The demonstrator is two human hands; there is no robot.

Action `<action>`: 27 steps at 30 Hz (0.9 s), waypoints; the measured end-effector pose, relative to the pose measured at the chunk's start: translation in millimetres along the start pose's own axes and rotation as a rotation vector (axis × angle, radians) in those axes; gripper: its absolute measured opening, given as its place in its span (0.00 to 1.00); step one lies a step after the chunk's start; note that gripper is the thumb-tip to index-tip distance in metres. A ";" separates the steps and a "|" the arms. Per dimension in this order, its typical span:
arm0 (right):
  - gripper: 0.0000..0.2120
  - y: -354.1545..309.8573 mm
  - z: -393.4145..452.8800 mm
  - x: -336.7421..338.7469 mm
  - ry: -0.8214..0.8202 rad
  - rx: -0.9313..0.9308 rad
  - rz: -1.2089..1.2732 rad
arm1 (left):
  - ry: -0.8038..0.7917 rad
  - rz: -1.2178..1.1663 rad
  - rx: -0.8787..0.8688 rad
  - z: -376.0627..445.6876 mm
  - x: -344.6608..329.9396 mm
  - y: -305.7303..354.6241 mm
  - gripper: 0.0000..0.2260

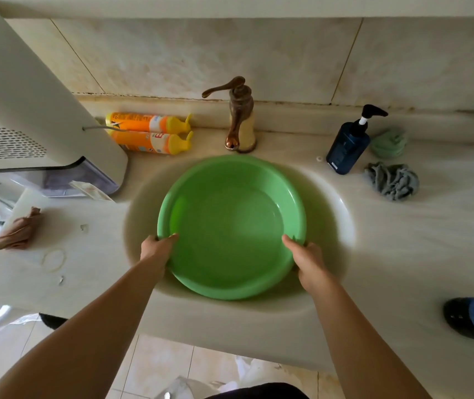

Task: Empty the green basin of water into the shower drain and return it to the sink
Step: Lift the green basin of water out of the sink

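Gripping the green basin [231, 226] rim — left hand [155, 249], right hand [307, 260], both arms outstretched, thumbs inside, over the sink [336, 214].

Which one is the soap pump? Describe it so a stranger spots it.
Start at the faucet behind the sink and look right along the counter. The soap pump stands upright before two crumpled cloths: the only dark blue bottle with a black pump head.

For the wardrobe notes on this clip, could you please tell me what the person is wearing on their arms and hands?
Nothing shows: both forearms are bare up to the picture's lower edge, with no sleeves. The left hand and right hand have no gloves, and no rings, watch or bracelets are visible.
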State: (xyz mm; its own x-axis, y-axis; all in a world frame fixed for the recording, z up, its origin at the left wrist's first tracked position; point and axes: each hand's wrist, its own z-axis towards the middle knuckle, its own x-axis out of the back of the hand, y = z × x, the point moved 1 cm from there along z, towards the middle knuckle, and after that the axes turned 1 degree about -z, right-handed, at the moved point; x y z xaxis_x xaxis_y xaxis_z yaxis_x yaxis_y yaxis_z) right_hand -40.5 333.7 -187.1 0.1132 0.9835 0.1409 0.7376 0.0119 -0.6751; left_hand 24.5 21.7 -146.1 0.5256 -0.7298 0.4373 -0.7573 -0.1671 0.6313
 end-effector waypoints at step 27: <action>0.14 -25.2 -3.6 -9.3 -0.003 -0.117 0.020 | -0.016 -0.240 0.094 0.3 1.4 3.1 0.10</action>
State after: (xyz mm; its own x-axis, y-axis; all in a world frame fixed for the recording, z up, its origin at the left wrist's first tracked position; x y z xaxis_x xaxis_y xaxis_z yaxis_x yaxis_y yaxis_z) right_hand -57.7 323.6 -168.8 0.1265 0.9839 0.1263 0.8080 -0.0283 -0.5886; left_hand 22.8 20.0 -143.7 0.6894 -0.6716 0.2715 -0.6444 -0.3973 0.6534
